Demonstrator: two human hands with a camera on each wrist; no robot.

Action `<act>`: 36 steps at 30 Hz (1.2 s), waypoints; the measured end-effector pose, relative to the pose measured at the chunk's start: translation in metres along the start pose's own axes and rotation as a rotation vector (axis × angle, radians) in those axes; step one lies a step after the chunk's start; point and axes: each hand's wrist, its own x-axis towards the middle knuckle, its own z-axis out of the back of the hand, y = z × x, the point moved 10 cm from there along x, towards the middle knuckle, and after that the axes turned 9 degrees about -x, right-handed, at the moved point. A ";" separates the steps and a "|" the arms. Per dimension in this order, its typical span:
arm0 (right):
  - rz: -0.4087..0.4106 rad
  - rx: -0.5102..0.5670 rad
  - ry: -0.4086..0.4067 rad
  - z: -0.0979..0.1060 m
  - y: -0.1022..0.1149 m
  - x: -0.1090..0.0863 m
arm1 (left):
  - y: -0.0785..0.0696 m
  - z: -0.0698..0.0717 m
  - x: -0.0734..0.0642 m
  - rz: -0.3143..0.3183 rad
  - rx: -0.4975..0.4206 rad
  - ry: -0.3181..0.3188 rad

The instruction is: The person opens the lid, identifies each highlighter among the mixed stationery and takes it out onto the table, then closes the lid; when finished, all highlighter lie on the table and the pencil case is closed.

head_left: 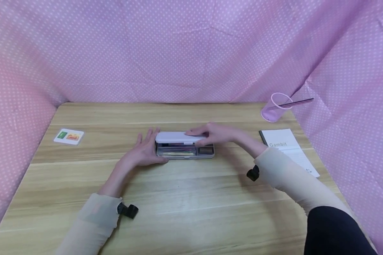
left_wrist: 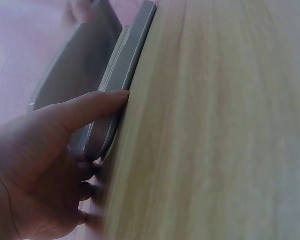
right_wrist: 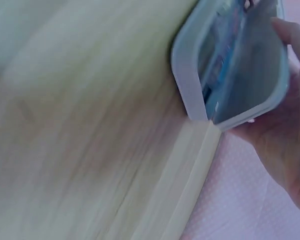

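There's your left hand (head_left: 143, 152), fingers spread, against the pencil case (head_left: 191, 158)! Your right hand (head_left: 216, 134) pinches its raised lid (head_left: 171, 137)

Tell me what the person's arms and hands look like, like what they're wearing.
The left hand and right hand are ungloved. Pale cream fabric sleeves cover both forearms, with a small, blocky black wrist device near each cuff. Farther up the right arm is a plain black fabric sleeve.
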 end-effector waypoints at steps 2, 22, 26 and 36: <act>-0.035 0.098 -0.006 0.006 -0.009 0.000 | 0.001 0.000 -0.001 0.016 0.000 0.004; -0.293 0.260 -0.411 0.054 -0.076 0.001 | -0.005 0.001 -0.002 0.015 0.012 0.023; -0.323 0.290 -0.446 0.048 -0.085 0.001 | -0.005 0.002 -0.003 0.018 0.020 0.025; -0.357 0.254 -0.515 0.045 -0.081 -0.006 | -0.006 0.002 -0.002 0.024 0.027 0.027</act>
